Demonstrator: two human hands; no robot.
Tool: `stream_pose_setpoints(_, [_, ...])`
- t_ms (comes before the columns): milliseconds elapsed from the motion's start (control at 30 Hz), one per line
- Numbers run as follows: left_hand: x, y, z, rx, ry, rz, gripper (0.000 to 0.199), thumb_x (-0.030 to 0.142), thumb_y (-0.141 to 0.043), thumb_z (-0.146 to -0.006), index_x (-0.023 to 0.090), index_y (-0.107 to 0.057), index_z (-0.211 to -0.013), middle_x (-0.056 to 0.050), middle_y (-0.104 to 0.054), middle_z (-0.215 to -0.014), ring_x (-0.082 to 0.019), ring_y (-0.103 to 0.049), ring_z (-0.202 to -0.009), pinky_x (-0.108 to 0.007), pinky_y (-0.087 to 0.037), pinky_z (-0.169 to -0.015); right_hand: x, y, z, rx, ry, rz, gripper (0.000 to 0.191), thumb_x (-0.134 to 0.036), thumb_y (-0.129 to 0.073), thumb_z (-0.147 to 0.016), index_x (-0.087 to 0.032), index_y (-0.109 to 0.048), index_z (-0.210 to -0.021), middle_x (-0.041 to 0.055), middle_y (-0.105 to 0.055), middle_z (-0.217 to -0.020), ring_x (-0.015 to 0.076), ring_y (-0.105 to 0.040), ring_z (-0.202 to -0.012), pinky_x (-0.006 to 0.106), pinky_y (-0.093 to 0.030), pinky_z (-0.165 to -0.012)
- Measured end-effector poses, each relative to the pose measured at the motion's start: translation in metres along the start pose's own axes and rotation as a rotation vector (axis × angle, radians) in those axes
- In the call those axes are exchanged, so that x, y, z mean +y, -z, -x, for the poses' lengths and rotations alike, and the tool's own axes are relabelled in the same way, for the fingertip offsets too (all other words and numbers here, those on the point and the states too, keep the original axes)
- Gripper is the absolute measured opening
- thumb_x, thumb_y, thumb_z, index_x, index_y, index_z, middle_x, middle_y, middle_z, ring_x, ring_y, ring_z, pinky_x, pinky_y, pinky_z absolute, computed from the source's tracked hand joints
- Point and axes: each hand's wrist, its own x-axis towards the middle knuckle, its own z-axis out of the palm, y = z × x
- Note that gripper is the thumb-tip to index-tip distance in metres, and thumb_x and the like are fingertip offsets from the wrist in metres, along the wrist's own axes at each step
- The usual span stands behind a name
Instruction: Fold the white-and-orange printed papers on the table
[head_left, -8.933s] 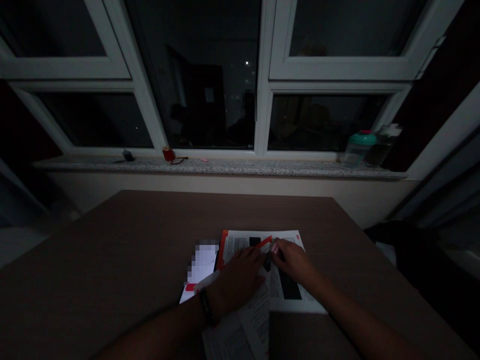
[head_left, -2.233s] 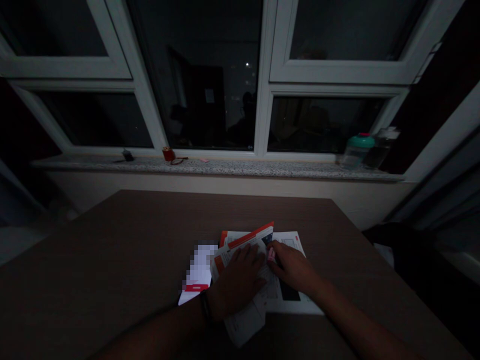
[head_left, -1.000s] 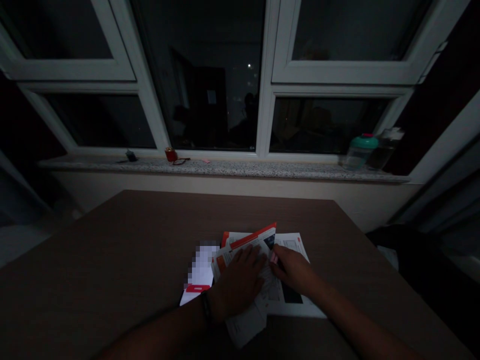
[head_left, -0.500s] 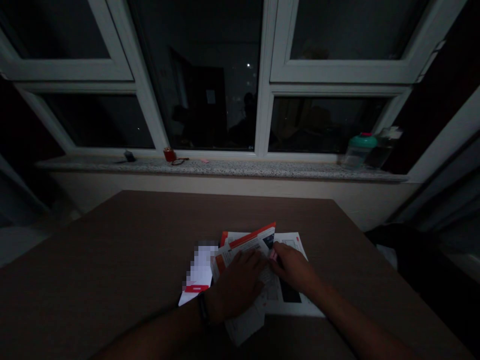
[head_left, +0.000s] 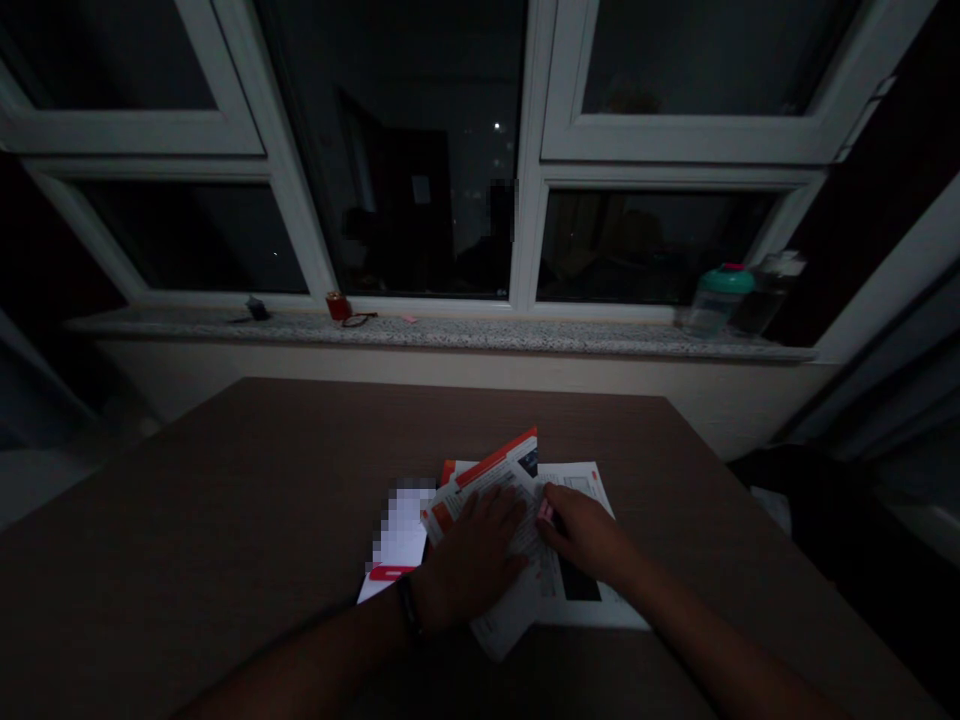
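My left hand [head_left: 480,550] lies flat with its fingers spread on a loose printed sheet [head_left: 491,475] with an orange-red top edge. That sheet sits tilted over an open booklet [head_left: 577,480] of printed pages with dark pictures. Just right of the sheet's edge, my right hand [head_left: 581,530] is closed around a small pink object [head_left: 547,511]; most of it is hidden by the fingers, so its kind does not show. A lit phone [head_left: 405,530] with a red bar on its screen rests left of the papers, partly blurred out.
The papers lie on a brown wooden table [head_left: 300,450]. Behind it runs a speckled stone windowsill [head_left: 465,333] holding a small red jar [head_left: 338,306], a small dark item [head_left: 257,309] and a clear bottle with a teal lid [head_left: 720,298]. The room is dim.
The loose sheet has turned slightly, its top corner shifting up and left and its lower end up and right. My left hand still presses on it; my right hand has barely moved.
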Motion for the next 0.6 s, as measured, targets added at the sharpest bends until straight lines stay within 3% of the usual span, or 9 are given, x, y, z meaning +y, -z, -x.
stream_pose_setpoints(133, [0.0,-0.001,0.001,0.044,0.001,0.007,0.055,0.038,-0.051,-0.097,0.02,-0.036,-0.147,-0.011,-0.043,-0.149,-0.03,-0.036,-0.139,-0.052,-0.028,-0.114,-0.003,0.006,0.005,-0.083,0.096,-0.006,0.007,-0.022,-0.055,-0.087,-0.019,-0.052,-0.093,0.007,-0.063,-0.093,0.0223,-0.058,-0.09,0.03,-0.041,-0.078])
stream_pose_setpoints(267, [0.001,0.001,0.0,0.021,0.003,-0.005,0.051,0.036,-0.05,-0.098,0.024,-0.038,-0.146,-0.009,-0.041,-0.151,-0.03,-0.034,-0.14,-0.053,-0.029,-0.113,-0.005,0.007,0.01,-0.113,0.185,-0.031,0.007,-0.022,-0.057,-0.085,-0.02,-0.053,-0.091,0.0057,-0.062,-0.091,0.0211,-0.057,-0.088,0.029,-0.04,-0.077])
stream_pose_setpoints(467, [0.004,-0.001,-0.001,-0.019,0.02,-0.051,0.055,0.033,-0.053,-0.097,0.025,-0.036,-0.148,-0.008,-0.032,-0.156,-0.031,-0.028,-0.144,-0.057,-0.027,-0.113,-0.001,-0.006,0.003,0.038,-0.029,-0.073,0.004,-0.021,-0.053,-0.088,-0.02,-0.05,-0.091,0.0049,-0.062,-0.09,0.0197,-0.058,-0.084,0.028,-0.04,-0.073])
stream_pose_setpoints(600, [0.003,-0.006,-0.001,-0.007,0.006,-0.061,0.056,0.037,-0.053,-0.097,0.026,-0.034,-0.149,-0.008,-0.028,-0.158,-0.031,-0.023,-0.145,-0.058,-0.027,-0.113,0.001,-0.009,0.001,0.068,-0.046,-0.079,0.005,-0.022,-0.053,-0.089,-0.021,-0.048,-0.087,0.0026,-0.06,-0.085,0.0185,-0.057,-0.08,0.027,-0.04,-0.072])
